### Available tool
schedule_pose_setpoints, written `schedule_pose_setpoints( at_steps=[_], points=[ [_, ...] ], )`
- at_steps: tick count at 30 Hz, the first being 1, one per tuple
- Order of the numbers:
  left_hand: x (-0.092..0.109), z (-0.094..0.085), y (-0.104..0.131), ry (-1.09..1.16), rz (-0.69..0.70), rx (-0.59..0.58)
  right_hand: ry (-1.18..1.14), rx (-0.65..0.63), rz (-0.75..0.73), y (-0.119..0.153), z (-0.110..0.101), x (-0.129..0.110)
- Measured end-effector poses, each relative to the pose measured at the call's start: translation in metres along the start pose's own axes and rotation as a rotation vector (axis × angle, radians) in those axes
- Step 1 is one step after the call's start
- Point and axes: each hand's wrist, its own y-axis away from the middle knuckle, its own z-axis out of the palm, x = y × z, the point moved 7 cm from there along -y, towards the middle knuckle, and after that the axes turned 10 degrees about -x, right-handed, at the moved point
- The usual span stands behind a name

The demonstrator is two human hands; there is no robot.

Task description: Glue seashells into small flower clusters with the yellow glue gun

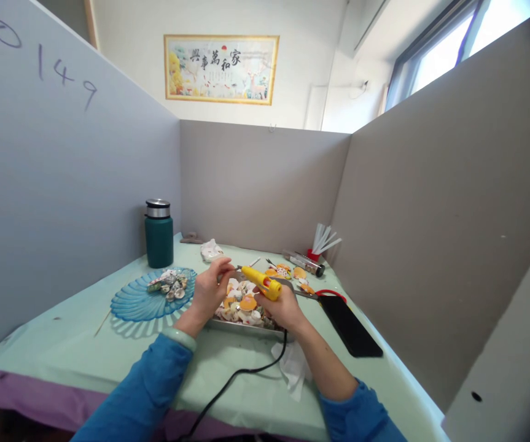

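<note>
My right hand (285,307) is wrapped round a yellow hot glue gun (261,282), its nozzle pointing left. Close to that nozzle, the fingers of my left hand (212,285) are pinched together; whatever they hold is too small or hidden to name. Below both hands sits a metal tray (246,329) full of shells (246,304), some white and some orange. A black cord (241,371) runs from the glue gun down over the front table edge.
At left, a blue scalloped plate (126,301) carries a shell cluster (172,284), with a green bottle (159,239) behind. Rightward lie red-handled scissors (333,293), a black phone (350,325), a tissue (295,368) and a red cup of glue sticks (314,253). Grey partitions (265,184) enclose the table.
</note>
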Motion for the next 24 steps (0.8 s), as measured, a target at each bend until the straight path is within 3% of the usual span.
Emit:
schedule_pose_setpoints(
  at_steps=[4,9,18,24],
  points=[
    [0.004,0.005,0.001,-0.198,0.158,-0.033,-0.170,-0.102,0.053,-0.002,0.004,0.005],
    [0.009,0.008,0.003,-0.384,0.294,-0.031,-0.196,-0.097,0.054,-0.002,0.001,0.003],
    [0.015,0.012,0.007,-0.538,0.406,-0.028,-0.204,-0.123,0.123,0.001,-0.001,-0.003],
    [0.012,0.011,0.007,-0.540,0.390,-0.026,-0.201,-0.145,0.114,0.001,-0.002,-0.003]
  ],
)
